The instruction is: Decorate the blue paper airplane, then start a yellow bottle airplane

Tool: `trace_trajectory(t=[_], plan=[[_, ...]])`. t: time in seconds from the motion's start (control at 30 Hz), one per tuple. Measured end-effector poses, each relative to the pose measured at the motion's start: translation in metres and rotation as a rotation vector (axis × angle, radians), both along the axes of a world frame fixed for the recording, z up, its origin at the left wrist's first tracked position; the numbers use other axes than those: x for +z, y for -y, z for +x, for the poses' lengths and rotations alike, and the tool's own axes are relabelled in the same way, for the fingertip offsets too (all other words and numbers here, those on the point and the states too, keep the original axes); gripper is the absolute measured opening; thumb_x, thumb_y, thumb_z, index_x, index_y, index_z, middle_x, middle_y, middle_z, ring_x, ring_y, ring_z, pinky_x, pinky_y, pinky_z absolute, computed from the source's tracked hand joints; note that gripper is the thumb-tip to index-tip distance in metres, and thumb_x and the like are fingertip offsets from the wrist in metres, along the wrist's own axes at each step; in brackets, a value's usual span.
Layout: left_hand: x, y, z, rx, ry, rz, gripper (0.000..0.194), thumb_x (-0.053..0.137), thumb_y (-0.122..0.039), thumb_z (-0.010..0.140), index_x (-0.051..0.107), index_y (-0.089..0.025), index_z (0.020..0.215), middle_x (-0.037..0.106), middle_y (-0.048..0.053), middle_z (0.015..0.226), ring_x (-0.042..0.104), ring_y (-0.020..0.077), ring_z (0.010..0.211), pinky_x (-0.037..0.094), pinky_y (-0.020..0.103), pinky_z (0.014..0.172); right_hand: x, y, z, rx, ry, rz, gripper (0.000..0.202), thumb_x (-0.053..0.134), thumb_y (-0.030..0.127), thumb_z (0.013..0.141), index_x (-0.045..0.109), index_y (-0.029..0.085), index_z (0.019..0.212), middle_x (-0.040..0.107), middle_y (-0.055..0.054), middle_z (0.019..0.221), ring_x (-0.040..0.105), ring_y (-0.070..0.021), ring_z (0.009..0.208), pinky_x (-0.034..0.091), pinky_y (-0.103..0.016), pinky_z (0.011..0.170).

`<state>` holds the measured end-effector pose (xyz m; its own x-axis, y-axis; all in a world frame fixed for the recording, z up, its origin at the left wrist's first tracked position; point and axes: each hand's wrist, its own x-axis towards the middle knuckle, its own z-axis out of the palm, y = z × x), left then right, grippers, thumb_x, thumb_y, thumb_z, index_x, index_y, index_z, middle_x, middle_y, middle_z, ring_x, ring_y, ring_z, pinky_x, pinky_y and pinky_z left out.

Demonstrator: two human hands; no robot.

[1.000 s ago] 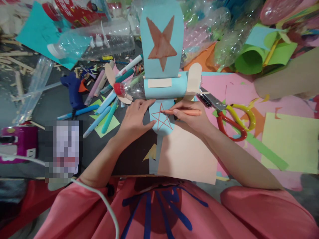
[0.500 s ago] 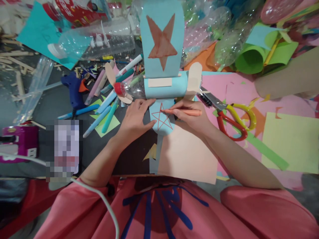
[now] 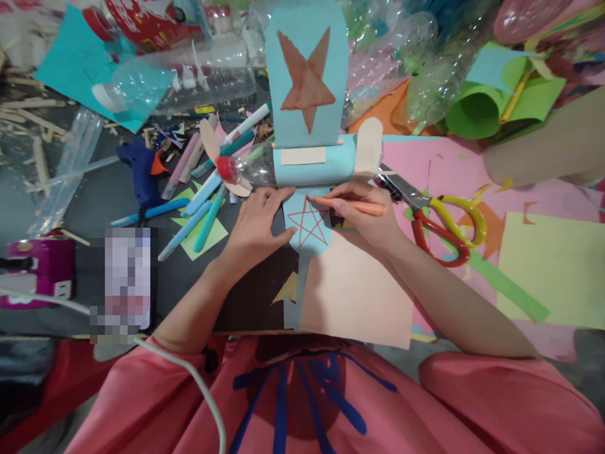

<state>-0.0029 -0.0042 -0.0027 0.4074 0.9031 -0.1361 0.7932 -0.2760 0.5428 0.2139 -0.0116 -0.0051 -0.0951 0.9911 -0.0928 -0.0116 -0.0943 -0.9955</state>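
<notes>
A model plane made from a plastic bottle wrapped in light-blue paper lies in front of me, with a red cap and wooden-stick propeller blades at its left end. Its far wing bears a filled-in brown-red star. On the near wing a star is drawn in red outline. My right hand is closed round an orange marker pen, its tip at the star's top point. My left hand rests with fingers spread, fingertips and thumb on the near wing's left edge.
Scissors with red and yellow handles lie on pink paper at right. Several markers and a blue glue gun are at left, near a phone with a cable. Plastic bottles and a green paper roll stand behind.
My right hand has moved the marker tip up from the star's middle to its top point, and red colour shows there. My left hand stays in place.
</notes>
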Motion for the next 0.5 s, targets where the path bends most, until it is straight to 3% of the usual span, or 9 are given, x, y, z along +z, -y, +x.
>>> trace_trajectory(t=[0.17, 0.33, 0.5], plan=[[-0.0007, 0.0002, -0.0002, 0.001, 0.023, 0.005, 0.063, 0.065, -0.022, 0.081, 0.050, -0.020, 0.142, 0.057, 0.009, 0.125, 0.056, 0.0277, 0.115, 0.041, 0.045, 0.108, -0.0016, 0.0001, 0.0019, 0.048, 0.053, 0.018, 0.014, 0.078, 0.037, 0.079, 0.074, 0.023, 0.077, 0.079, -0.003, 0.081, 0.075, -0.0194, 0.079, 0.060, -0.033, 0.070], [-0.0009, 0.0001, -0.0013, 0.007, 0.035, 0.002, 0.062, 0.065, -0.025, 0.081, 0.051, -0.023, 0.141, 0.057, 0.008, 0.126, 0.057, 0.0275, 0.114, 0.042, 0.045, 0.107, -0.0030, 0.0017, 0.0039, 0.095, 0.097, -0.008, 0.016, 0.077, 0.037, 0.080, 0.075, 0.022, 0.079, 0.080, -0.004, 0.085, 0.076, -0.0218, 0.086, 0.060, -0.035, 0.076], [-0.0020, 0.0004, -0.0011, 0.012, 0.030, 0.010, 0.063, 0.066, -0.024, 0.080, 0.051, -0.021, 0.141, 0.057, 0.009, 0.126, 0.057, 0.0277, 0.114, 0.042, 0.045, 0.108, -0.0046, 0.0024, 0.0052, 0.120, 0.127, -0.026, 0.020, 0.077, 0.041, 0.080, 0.075, 0.021, 0.077, 0.079, -0.005, 0.080, 0.075, -0.0214, 0.080, 0.059, -0.035, 0.074]])
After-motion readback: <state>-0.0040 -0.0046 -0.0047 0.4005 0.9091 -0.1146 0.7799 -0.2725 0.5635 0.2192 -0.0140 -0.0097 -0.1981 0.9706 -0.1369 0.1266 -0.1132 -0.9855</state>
